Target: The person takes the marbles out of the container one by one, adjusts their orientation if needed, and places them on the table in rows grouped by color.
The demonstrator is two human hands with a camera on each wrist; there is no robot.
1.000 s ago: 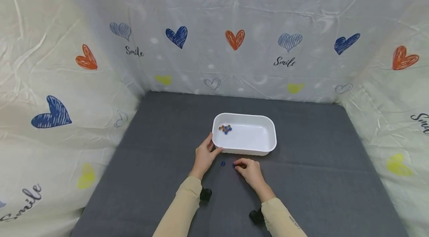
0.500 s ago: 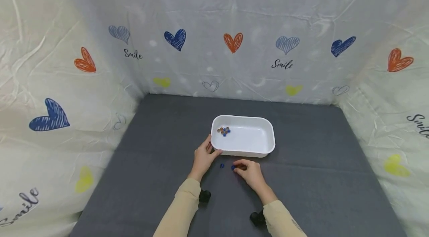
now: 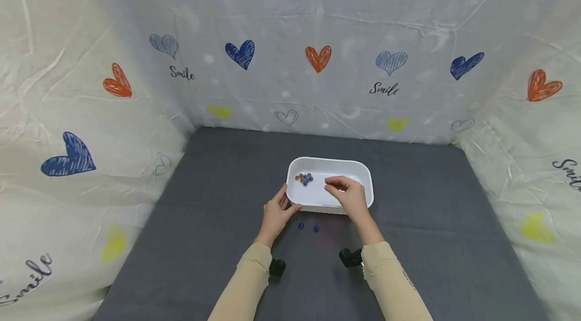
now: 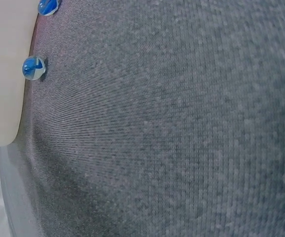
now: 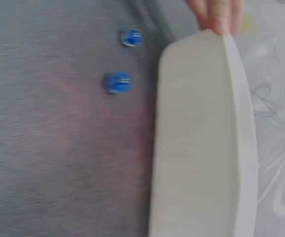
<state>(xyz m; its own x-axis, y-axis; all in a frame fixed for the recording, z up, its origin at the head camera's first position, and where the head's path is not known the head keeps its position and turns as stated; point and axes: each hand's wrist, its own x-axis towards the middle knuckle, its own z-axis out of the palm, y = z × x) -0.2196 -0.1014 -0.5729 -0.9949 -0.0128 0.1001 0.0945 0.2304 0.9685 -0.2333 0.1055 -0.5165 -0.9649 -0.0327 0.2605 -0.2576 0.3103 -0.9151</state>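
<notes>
A shallow white plastic tray (image 3: 349, 200) sits on the dark cloth in the head view. My left hand (image 3: 274, 215) grips its front left corner, and those fingers (image 5: 220, 19) show on the rim in the right wrist view. Above the tray's inside hovers my right hand (image 3: 351, 197), thumb and forefinger brought close together. Whether a marble is between those fingertips cannot be made out. Several amber and blue marbles (image 3: 305, 184) lie clustered in the tray's left part. Two blue glass marbles, one left (image 3: 301, 226) and one right (image 3: 315, 229), rest on the cloth before the tray.
A dark grey cloth (image 3: 218, 185) covers the table. White curtains (image 3: 272, 84) printed with hearts hang at the back and both sides. Black wrist cameras are strapped below the left hand (image 3: 277, 267) and right hand (image 3: 350, 258).
My right hand has risen from beside the right blue marble and moved forward over the tray. Both blue marbles stay on the cloth. My left hand keeps its place at the tray corner.
</notes>
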